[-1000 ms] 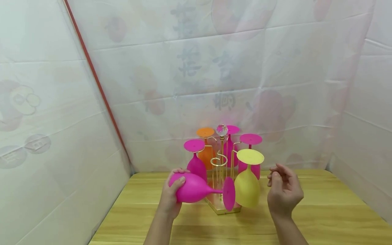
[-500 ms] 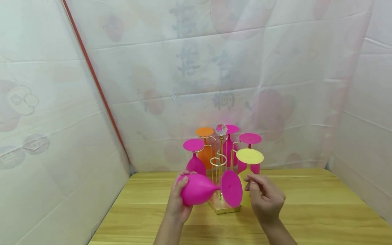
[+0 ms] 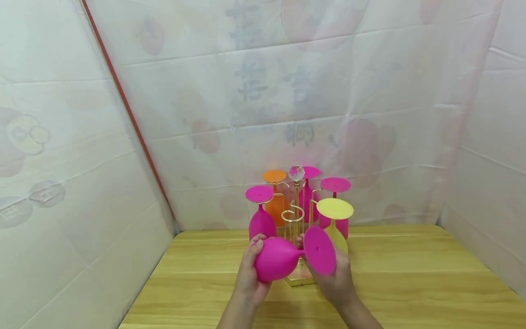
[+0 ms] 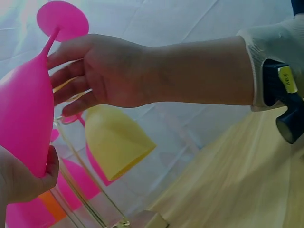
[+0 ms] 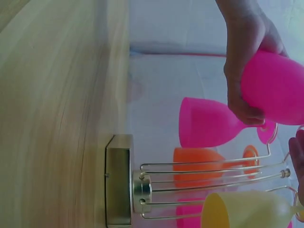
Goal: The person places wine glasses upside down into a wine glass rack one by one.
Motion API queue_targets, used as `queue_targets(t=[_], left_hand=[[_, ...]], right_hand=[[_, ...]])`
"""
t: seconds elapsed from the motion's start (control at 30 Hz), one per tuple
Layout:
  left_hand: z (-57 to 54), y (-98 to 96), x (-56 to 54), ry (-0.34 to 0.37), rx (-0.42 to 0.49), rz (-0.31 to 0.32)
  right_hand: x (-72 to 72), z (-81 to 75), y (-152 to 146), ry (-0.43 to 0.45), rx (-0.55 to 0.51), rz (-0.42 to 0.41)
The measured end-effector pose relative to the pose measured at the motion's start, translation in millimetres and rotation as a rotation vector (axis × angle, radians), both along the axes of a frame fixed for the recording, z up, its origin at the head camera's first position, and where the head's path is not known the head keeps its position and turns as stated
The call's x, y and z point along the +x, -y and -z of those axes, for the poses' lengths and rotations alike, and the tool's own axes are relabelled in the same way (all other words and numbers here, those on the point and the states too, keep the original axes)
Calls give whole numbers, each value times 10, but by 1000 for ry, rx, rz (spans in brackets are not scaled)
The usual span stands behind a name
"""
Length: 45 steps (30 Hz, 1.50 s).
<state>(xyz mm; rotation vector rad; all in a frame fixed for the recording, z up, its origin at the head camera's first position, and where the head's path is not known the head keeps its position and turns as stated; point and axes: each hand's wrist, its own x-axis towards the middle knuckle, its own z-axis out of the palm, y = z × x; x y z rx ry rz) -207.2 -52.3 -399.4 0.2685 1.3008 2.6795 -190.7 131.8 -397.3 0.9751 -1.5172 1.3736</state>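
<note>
My left hand grips the bowl of a pink goblet, which lies sideways in the air with its foot to the right. My right hand is at the goblet's stem, partly hidden behind the foot. In the left wrist view, the right hand's loosely straight fingers reach to the bowl near the stem. Right behind the goblet stands a gold wire rack with a bare front loop. A yellow goblet hangs upside down on the rack, just behind the right hand.
Also upside down on the rack hang a pink goblet at left, an orange goblet behind it, and two more pink ones at the back and right. A crystal ball tops the rack. Patterned sheets enclose the wooden table.
The right hand has moved left from beside the yellow goblet to the held goblet's stem. The left hand has carried the pink goblet slightly right, its foot turning more toward the head camera.
</note>
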Motion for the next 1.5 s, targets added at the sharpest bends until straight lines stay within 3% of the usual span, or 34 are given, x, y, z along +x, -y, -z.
queue_targets(t=[0.07, 0.23, 0.47, 0.83, 1.03, 1.2, 1.5], left_hand=[[19, -21, 6, 12, 3, -2], [46, -62, 20, 40, 13, 0], [46, -114, 45, 92, 0, 26], [58, -150, 68, 43, -75, 72], [89, -151, 72, -20, -116, 153], [130, -137, 58, -123, -139, 216], [170, -69, 33, -294, -292, 363]], right_hand=[[1, -15, 16, -15, -11, -62], [1, -38, 29, -66, -11, -105], [28, -58, 28, -72, -19, -142], [122, -194, 58, -37, -16, -153], [148, -248, 71, -37, -14, -153], [113, -217, 42, -39, -10, -126], [61, -123, -45, 76, -5, -22]])
